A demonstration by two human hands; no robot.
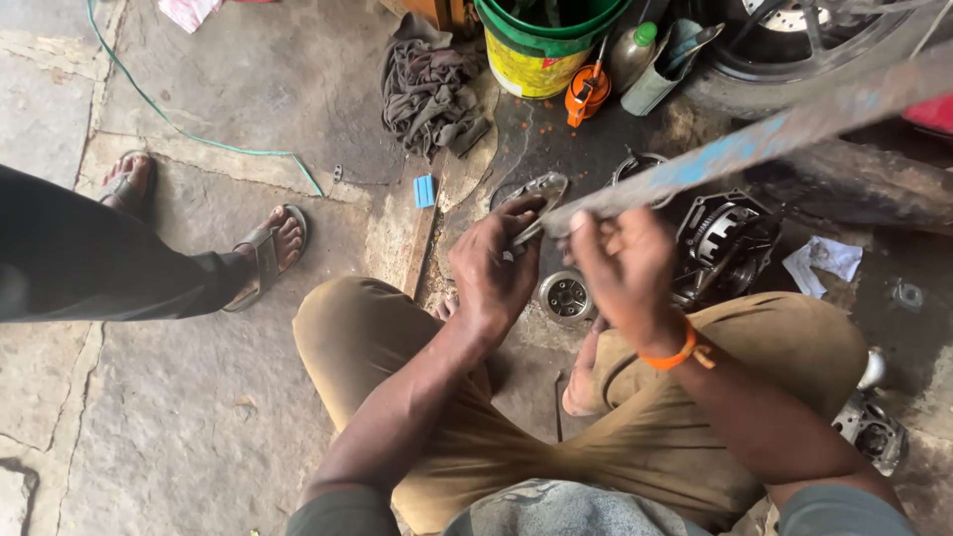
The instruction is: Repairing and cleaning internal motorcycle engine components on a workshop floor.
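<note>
At the top edge of the stone floor (228, 89) we see a green bucket (544, 45), with a grey rag heap (429, 89) just left of it and an orange oil can (586, 94) to its right. A green hose (199, 134) crosses the upper left. A sandalled foot (270, 250) stands at left.

The person squats with knees wide apart. Both arms reach forward. The left hand (493, 266) and right hand (623, 266) are close together, with fingers curled shut. An orange band circles the right wrist.
</note>
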